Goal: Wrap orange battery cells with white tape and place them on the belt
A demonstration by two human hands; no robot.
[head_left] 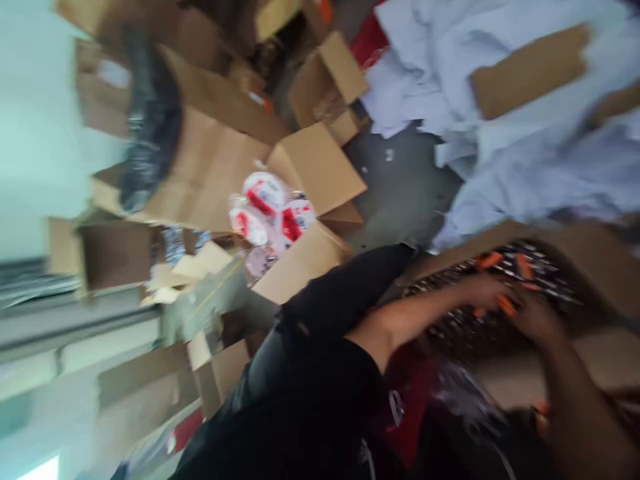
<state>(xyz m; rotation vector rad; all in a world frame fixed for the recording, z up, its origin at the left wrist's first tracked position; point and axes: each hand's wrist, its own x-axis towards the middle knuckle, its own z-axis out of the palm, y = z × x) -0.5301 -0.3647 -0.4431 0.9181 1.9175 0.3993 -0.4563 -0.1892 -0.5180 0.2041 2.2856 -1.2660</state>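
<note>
- L hand (485, 293): fingers bent in over the box, blurred; can't tell if pinching or just touching.
- R hand (537, 317): comes in from the opp. side, fingers close to the L ones; can't tell how far open, blur again.
- Orange piece (507, 305): btwn the two hands, right at the fingertips; prob. in one hand's grip, but which one isn't clear.
- Small shiny pieces (545, 273): loose heap in the box under both hands, lots of 'em, too blurred to ID. A few more orange ones lie on top, e.g. one near the far edge (489, 260).
- Cardboard box (515, 383): open, flaps out, holds the heap; both forearms reach over its sides.
- Risk: orange piece could slip & get lost in the heap if the grip's loose. Fingers could also get nicked if any shiny bits have sharp edges; can't tell from here.
- Clear plastic (465, 393) & a red item (415, 393) sit near the lap, close to the box; a sleeve or forearm could snag the plastic.
- Farther out: white cloth (500, 147) piled past the box, w/ a cardboard strip (530, 70) on it; another open box (320, 170) w/ red-&-white packs (265, 193); grey floor (400, 180) btwn.
</note>
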